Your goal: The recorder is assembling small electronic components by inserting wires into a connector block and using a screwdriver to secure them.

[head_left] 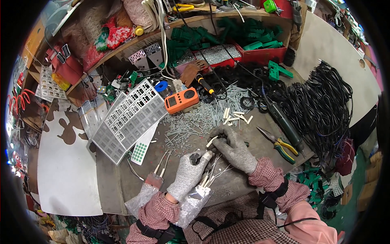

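Observation:
Both hands wear grey work gloves and meet over the near middle of the bench. My right hand (235, 151) pinches a short white sleeve (211, 141) between thumb and fingers. My left hand (190, 171) is closed just below it, fingertips together; what they grip is hidden. Beneath my hands, thin wires (219, 166) with white sleeves fan out of a part in clear plastic wrap (194, 202). Left of my left wrist lies another wrapped part (151, 182), with two sleeved leads pointing away from me. More white sleeves (226, 115) lie loose beyond my right hand.
Screws (187, 126) are heaped beyond my hands, with an orange meter (182, 101) behind them. White perforated panels (129, 118) stand left. Pliers (280, 145), a green screwdriver (286, 126) and black cables (321, 101) lie right. Green parts (260, 32) fill far bins.

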Tool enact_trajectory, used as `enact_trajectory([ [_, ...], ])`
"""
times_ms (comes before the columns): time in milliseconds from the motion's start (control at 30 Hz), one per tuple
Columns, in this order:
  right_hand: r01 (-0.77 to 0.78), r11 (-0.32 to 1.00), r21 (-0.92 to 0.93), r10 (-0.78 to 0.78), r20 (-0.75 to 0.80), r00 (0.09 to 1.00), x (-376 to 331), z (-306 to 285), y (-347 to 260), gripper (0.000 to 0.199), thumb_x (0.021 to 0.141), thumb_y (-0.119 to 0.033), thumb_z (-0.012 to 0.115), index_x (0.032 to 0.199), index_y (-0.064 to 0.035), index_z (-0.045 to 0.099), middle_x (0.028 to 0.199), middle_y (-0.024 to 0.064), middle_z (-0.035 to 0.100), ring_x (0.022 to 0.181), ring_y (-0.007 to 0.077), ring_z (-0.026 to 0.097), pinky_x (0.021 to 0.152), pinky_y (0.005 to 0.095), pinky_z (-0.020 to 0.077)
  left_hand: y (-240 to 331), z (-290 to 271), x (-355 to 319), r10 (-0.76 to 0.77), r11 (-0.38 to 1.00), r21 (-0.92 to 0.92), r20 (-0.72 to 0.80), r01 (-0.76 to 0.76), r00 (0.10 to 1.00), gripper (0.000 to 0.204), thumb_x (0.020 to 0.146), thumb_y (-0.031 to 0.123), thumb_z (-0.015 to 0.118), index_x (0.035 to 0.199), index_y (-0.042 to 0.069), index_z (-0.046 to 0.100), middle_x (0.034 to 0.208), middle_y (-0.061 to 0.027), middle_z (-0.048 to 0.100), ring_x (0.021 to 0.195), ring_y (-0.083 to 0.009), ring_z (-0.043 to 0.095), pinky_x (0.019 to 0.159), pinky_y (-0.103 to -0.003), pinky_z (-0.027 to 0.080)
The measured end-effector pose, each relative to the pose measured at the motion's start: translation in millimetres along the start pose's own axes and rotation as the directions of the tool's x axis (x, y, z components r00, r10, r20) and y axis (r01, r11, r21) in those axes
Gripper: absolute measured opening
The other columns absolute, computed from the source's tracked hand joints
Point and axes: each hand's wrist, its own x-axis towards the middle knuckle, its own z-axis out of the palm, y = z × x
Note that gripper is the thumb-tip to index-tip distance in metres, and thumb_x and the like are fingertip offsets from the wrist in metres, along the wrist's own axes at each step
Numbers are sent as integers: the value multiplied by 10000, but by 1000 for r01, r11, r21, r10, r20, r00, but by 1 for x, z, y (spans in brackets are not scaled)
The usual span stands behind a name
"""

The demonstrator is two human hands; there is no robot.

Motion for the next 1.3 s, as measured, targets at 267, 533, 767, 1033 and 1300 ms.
enact_trajectory([
  [267, 60, 996, -65, -60, 1, 998, 4, -1, -8, 203, 1026, -79, 537, 1208, 8, 513, 1047, 142, 638, 894, 181, 684, 795, 315, 566, 10, 3, -3, -46, 995, -91, -14, 45, 999, 275, 1023, 258, 636, 1050, 0, 728, 703, 14, 618, 622, -56, 522, 592, -252, 440],
  [533, 202, 945, -257, -186, 83, 979, 1, 5, -10, 200, 1007, -74, 544, 1181, 17, 581, 1037, 164, 637, 959, 260, 690, 829, 367, 569, 6, -1, -5, -121, 986, -112, 38, 124, 992, 342, 972, 264, 687, 1163, -18, 689, 861, -90, 704, 774, -125, 634, 712, -293, 513],
  [767, 276, 854, -441, -156, 289, 945, -22, 18, 6, 240, 982, -150, 577, 1174, -15, 630, 1078, 185, 657, 991, 365, 674, 869, 446, 562, -12, -18, -55, 158, 972, 186, -55, -146, 986, 391, 886, 187, 754, 1172, -38, 610, 1106, -134, 680, 1046, -248, 663, 903, -376, 527],
  [1033, 78, 903, -423, 43, 269, 962, -25, 18, 4, 231, 996, -192, 580, 1156, -37, 641, 976, 164, 694, 920, 333, 699, 806, 424, 566, 5, -19, -47, 42, 857, 515, -33, -19, 999, 345, 863, 270, 740, 1052, -5, 650, 999, -193, 660, 963, -361, 651, 863, -459, 510],
  [1300, -316, 940, -129, 339, 453, 825, -12, 26, 20, 292, 997, -242, 622, 1170, -8, 645, 888, 60, 683, 604, 81, 609, 539, 231, 514, 0, -16, -106, -45, 894, 445, -4, 43, 999, 1015, 818, 472, 797, 1500, -101, 310, 1229, -303, 596, 1147, -403, 634, 958, -467, 526],
])
